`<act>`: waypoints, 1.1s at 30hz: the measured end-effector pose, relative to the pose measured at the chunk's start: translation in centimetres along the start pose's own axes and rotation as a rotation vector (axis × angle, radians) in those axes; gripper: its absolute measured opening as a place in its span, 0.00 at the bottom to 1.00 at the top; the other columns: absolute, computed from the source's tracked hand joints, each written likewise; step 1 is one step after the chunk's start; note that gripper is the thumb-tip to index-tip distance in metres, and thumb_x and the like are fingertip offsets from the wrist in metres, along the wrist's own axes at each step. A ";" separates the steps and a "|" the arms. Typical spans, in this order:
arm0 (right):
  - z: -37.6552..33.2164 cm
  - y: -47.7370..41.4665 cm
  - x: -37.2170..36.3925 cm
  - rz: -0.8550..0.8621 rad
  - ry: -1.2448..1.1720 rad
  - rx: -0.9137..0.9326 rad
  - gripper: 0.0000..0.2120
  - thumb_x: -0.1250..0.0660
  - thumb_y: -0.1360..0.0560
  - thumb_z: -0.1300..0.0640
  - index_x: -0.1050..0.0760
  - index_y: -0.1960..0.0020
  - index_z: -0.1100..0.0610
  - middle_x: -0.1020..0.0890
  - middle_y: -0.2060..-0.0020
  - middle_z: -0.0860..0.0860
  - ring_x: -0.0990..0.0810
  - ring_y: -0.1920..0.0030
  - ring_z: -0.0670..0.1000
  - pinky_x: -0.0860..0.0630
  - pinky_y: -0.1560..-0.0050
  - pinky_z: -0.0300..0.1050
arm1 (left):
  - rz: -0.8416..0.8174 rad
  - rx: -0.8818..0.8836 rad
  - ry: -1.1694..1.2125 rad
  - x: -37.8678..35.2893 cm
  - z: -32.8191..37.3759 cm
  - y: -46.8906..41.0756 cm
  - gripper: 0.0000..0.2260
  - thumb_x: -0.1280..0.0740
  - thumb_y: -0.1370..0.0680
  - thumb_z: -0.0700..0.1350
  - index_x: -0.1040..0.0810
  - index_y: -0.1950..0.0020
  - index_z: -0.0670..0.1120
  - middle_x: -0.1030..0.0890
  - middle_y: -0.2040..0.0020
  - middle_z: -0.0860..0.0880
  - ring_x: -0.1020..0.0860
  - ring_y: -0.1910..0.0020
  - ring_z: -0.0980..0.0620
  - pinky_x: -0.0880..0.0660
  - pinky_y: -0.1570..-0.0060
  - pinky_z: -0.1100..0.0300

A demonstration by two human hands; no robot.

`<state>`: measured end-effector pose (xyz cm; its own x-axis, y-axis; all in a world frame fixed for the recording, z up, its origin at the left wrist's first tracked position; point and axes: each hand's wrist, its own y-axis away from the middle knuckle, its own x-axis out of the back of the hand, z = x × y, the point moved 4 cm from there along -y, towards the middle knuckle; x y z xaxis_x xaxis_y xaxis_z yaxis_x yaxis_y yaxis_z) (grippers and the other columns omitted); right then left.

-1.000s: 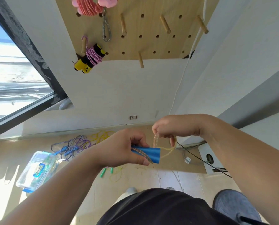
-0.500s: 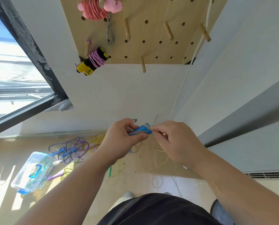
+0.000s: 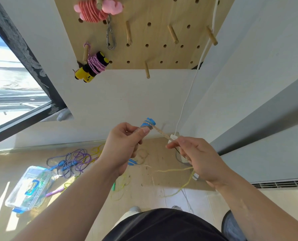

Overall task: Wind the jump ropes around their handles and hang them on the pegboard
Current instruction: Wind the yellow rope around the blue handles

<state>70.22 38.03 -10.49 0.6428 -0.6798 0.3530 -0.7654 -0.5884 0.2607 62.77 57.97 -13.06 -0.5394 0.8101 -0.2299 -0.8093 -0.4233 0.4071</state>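
Observation:
My left hand (image 3: 123, 146) grips the blue handles (image 3: 147, 123) of a jump rope, their ends pointing up and away. A few turns of yellow rope (image 3: 160, 133) wrap them. The rope runs taut down-right into my right hand (image 3: 195, 158), which pinches it; the slack trails below that hand toward the floor. On the wooden pegboard (image 3: 155, 35) hang a wound pink rope (image 3: 96, 10) at the top and a yellow-and-black handled rope (image 3: 92, 67) wound in purple cord at the lower left.
Bare pegs (image 3: 146, 71) stick out of the board. On the floor lie tangled purple, blue and yellow ropes (image 3: 71, 162) and a clear plastic box (image 3: 29, 187). A carabiner (image 3: 110, 39) hangs from the board. A white cable (image 3: 195, 80) runs down the wall. A window is at left.
My right hand has pulled away to the right and down, drawing the rope taut from the handles. My left hand has tilted the handles upward. The camera has tipped up toward the pegboard.

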 end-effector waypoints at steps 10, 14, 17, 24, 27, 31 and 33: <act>3.6 -0.3 2.4 -0.058 -0.103 0.044 0.13 0.35 0.19 0.52 0.18 0.60 0.47 0.20 0.68 0.54 0.27 0.68 0.49 0.27 0.62 0.43 | -0.287 0.176 0.140 -5.9 -2.1 2.8 0.16 0.23 0.27 0.45 0.31 0.64 0.48 0.26 0.66 0.44 0.42 0.77 0.56 0.47 0.75 0.63; 5.1 -0.9 4.2 -0.312 -0.163 0.038 0.14 0.32 0.21 0.49 0.19 0.52 0.60 0.26 0.67 0.50 0.29 0.63 0.48 0.29 0.56 0.40 | -0.427 0.141 -0.014 -8.0 -2.0 3.9 0.14 0.23 0.33 0.47 0.28 0.63 0.47 0.25 0.66 0.40 0.41 0.76 0.54 0.48 0.72 0.60; 5.4 -1.9 6.8 -0.451 -0.053 0.046 0.06 0.29 0.22 0.60 0.18 0.56 0.61 0.22 0.65 0.51 0.27 0.62 0.46 0.29 0.58 0.38 | -0.434 0.075 -0.299 -9.4 -1.9 4.4 0.14 0.19 0.37 0.43 0.24 0.62 0.46 0.22 0.62 0.30 0.33 0.74 0.51 0.41 0.74 0.62; 4.6 -3.4 9.6 -0.595 0.450 0.149 0.03 0.28 0.23 0.53 0.17 0.55 0.48 0.15 0.59 0.47 0.19 0.57 0.47 0.24 0.53 0.44 | -0.395 -0.127 -1.028 -14.6 -3.5 4.7 0.15 0.17 0.33 0.47 0.23 0.61 0.48 0.16 0.60 0.46 0.21 0.65 0.53 0.23 0.61 0.53; 4.1 -3.1 10.3 -0.502 0.526 0.189 0.05 0.30 0.22 0.53 0.16 0.53 0.52 0.16 0.61 0.46 0.21 0.61 0.43 0.27 0.58 0.39 | -0.241 -0.178 -1.176 -16.0 -3.8 4.4 0.16 0.18 0.33 0.51 0.25 0.61 0.50 0.18 0.62 0.51 0.22 0.65 0.55 0.24 0.61 0.56; 3.9 -1.7 12.4 -0.375 0.541 0.242 0.12 0.38 0.18 0.55 0.17 0.45 0.54 0.18 0.62 0.46 0.24 0.63 0.44 0.29 0.61 0.40 | 0.040 -0.205 -1.093 -16.8 -4.2 3.7 0.17 0.18 0.34 0.52 0.27 0.63 0.52 0.19 0.64 0.53 0.23 0.68 0.56 0.26 0.67 0.61; 4.2 -0.7 13.3 -0.305 0.480 0.258 0.12 0.40 0.17 0.56 0.17 0.44 0.51 0.21 0.64 0.43 0.26 0.65 0.43 0.31 0.63 0.40 | 0.190 -0.198 -1.017 -17.1 -4.3 3.6 0.18 0.18 0.34 0.51 0.27 0.63 0.51 0.19 0.65 0.52 0.24 0.70 0.55 0.26 0.66 0.58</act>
<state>79.44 27.52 -9.75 0.6996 -0.2273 0.6774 -0.4792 -0.8525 0.2088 68.07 40.84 -11.45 -0.2862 0.6433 0.7101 -0.8050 -0.5634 0.1860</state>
